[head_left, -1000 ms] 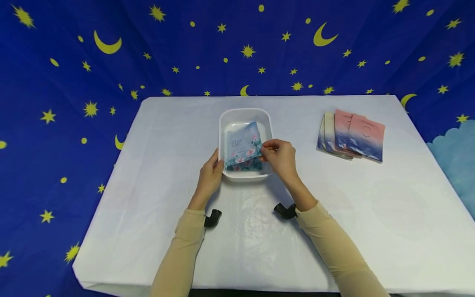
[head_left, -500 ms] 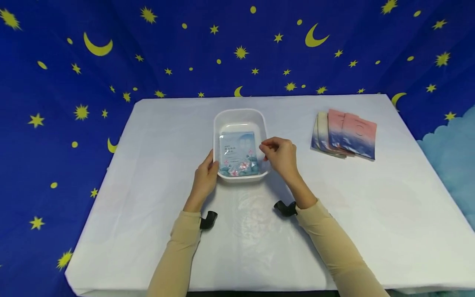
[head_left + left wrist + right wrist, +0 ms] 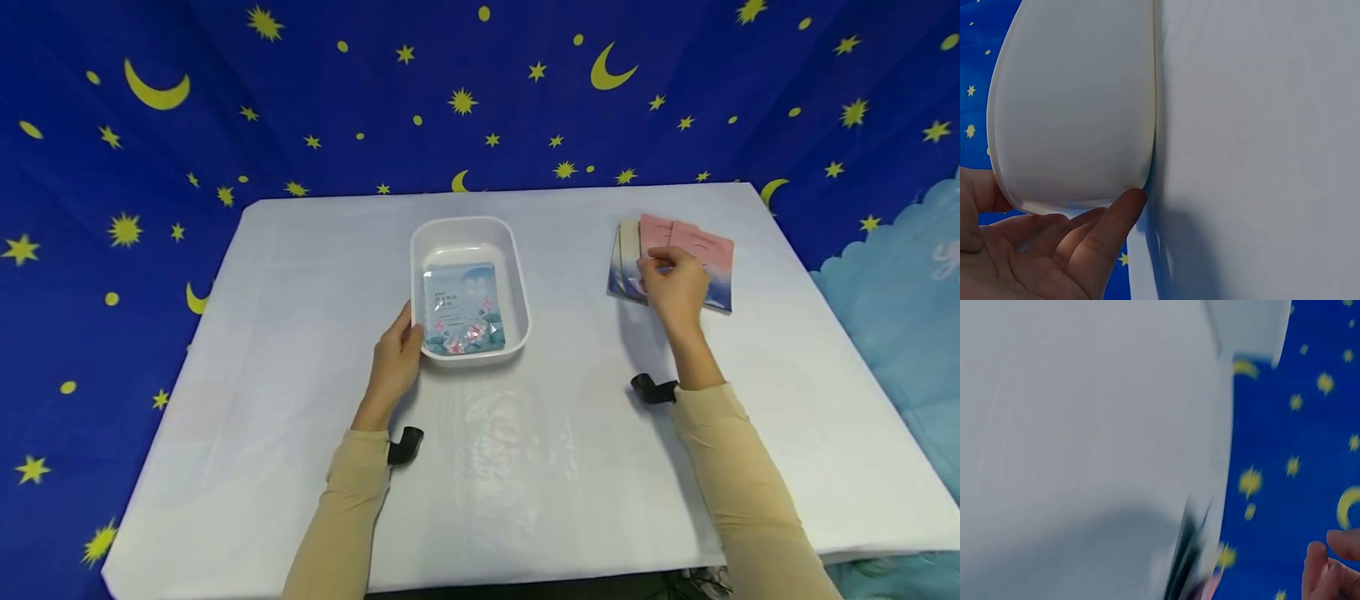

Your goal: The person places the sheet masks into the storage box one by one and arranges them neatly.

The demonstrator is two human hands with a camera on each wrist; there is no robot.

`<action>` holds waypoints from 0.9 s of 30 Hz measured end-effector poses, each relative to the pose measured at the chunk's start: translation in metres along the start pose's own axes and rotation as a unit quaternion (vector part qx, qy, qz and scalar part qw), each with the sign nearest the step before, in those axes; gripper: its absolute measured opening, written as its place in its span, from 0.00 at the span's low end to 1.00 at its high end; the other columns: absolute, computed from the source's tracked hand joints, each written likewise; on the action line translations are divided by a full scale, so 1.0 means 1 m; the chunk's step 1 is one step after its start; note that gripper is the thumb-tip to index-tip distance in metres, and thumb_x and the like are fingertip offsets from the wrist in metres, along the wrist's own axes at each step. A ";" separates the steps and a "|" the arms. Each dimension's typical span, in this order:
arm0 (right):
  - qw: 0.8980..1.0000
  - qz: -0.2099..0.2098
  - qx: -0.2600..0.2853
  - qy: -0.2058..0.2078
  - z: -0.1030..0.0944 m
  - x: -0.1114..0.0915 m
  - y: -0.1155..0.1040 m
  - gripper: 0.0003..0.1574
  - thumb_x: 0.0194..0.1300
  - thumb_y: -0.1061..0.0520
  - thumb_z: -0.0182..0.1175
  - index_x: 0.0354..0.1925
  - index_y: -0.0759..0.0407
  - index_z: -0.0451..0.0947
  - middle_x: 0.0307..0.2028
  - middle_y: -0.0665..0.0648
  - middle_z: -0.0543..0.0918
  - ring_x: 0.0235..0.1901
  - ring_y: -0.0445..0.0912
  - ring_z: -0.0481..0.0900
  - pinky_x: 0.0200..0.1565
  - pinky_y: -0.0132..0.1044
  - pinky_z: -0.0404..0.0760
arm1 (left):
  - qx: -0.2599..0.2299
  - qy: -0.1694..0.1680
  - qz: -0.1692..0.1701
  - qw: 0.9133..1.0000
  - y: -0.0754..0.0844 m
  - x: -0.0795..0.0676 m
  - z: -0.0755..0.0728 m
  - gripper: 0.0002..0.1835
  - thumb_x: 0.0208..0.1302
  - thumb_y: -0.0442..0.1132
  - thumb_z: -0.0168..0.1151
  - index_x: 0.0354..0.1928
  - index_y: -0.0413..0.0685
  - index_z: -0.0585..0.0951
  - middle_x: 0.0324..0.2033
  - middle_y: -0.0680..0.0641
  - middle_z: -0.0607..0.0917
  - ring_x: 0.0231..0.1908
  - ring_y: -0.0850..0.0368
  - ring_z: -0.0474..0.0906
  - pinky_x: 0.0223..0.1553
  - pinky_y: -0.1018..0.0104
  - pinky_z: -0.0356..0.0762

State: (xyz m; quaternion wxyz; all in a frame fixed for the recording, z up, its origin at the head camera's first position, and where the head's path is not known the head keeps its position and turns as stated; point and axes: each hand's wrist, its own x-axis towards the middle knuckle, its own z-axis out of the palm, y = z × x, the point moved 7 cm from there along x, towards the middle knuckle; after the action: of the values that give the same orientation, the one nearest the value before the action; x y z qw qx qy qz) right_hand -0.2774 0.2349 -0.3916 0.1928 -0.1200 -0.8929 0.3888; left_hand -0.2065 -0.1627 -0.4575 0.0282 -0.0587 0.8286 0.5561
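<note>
My left hand point(image 3: 396, 358) grips the left side of a white plastic tub point(image 3: 462, 237), thumb on the rim. In the left wrist view, the fingers point(image 3: 1094, 250) reach under the tub's near corner. Inside the tub lies a pale blue face-mask sachet point(image 3: 461, 308) printed with pink lotus flowers, flat and near the front wall. My right hand point(image 3: 677, 287) is over a fanned stack of face-mask sachets point(image 3: 720, 267), pink to navy on top and cream to blue at the left. Its fingers are loosely bent and hold nothing; in the right wrist view, thumb and fingers stand slightly apart.
A white cloth covers the table point(image 3: 540, 500). Behind it hangs a blue curtain point(image 3: 420, 83) with yellow stars and moons. Each wrist carries a black camera mount, such as the left mount point(image 3: 406, 446).
The blue sachet my right hand was pinching now lies flat in the tub. That hand has let go and moved right, over the stack. My left hand keeps its grip on the tub.
</note>
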 end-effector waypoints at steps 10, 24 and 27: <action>0.968 0.160 -0.177 -0.077 -0.060 0.031 0.096 0.40 0.69 0.41 0.50 0.69 0.66 0.63 0.61 0.76 0.69 0.60 0.72 0.68 0.56 0.66 0.69 | -0.003 0.007 0.006 1.000 0.002 -0.001 0.001 0.28 0.75 0.39 0.45 0.75 0.48 0.58 0.67 0.36 0.70 0.66 0.43 0.69 0.69 0.52 0.65; 0.929 0.205 -0.251 -0.181 -0.063 0.035 0.142 0.44 0.71 0.36 0.42 0.64 0.73 0.64 0.61 0.79 0.67 0.60 0.73 0.64 0.58 0.63 0.67 | -0.006 0.005 0.007 1.000 0.005 -0.003 0.001 0.29 0.75 0.40 0.44 0.76 0.47 0.57 0.69 0.36 0.68 0.69 0.43 0.66 0.70 0.52 0.63; 0.932 0.196 -0.246 -0.179 -0.062 0.036 0.142 0.42 0.70 0.38 0.47 0.60 0.75 0.68 0.59 0.78 0.70 0.59 0.71 0.66 0.57 0.61 0.67 | -0.005 0.006 0.008 1.000 0.005 -0.003 0.000 0.29 0.75 0.40 0.44 0.76 0.48 0.57 0.69 0.36 0.68 0.68 0.43 0.66 0.70 0.51 0.63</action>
State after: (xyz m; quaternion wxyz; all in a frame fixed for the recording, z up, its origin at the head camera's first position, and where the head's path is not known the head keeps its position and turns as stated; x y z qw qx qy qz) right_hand -0.2733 0.3831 -0.4497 -0.0861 -0.2649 -0.9389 0.2022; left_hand -0.2045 -0.1610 -0.4528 0.0186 -0.0552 0.8267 0.5597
